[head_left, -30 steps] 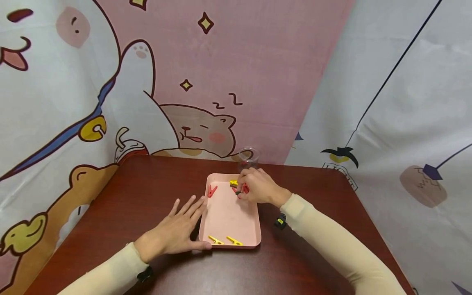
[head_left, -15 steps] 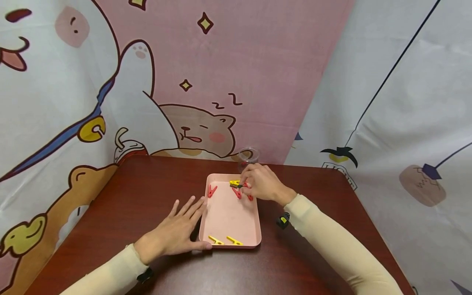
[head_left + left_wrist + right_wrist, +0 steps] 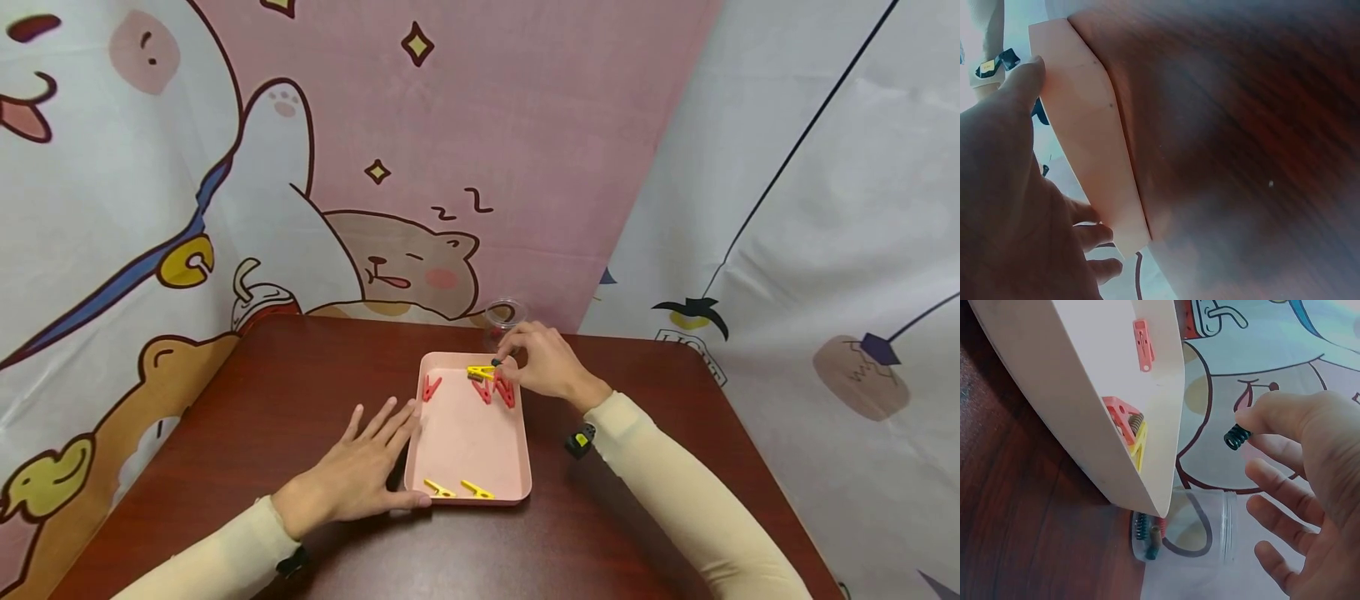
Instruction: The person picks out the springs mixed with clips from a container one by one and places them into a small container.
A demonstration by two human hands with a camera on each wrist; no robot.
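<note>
My right hand (image 3: 551, 365) pinches a small dark green coil spring (image 3: 1236, 436) between thumb and forefinger, above the far right corner of a pink tray (image 3: 468, 446). The other fingers of that hand are spread. Below it in the tray lie a yellow clothespin (image 3: 478, 371), a brownish coil spring (image 3: 1137, 420) and red clothespins (image 3: 482, 392). Close behind that corner stands a clear plastic jar (image 3: 1188, 525) with several springs inside. My left hand (image 3: 352, 479) is spread along the tray's left side, fingertips and thumb at its rim.
Another red clothespin (image 3: 431, 388) lies by the tray's left wall. Two yellow clothespins (image 3: 477, 490) lie along the near wall. The tray sits on a dark reddish-brown table (image 3: 337, 358), with a cartoon-printed cloth (image 3: 555, 150) hanging behind.
My right hand has risen from among the red clothespins and moved away toward the jar, carrying the dark spring. The red clothespins at the right now show. My left hand stays put.
</note>
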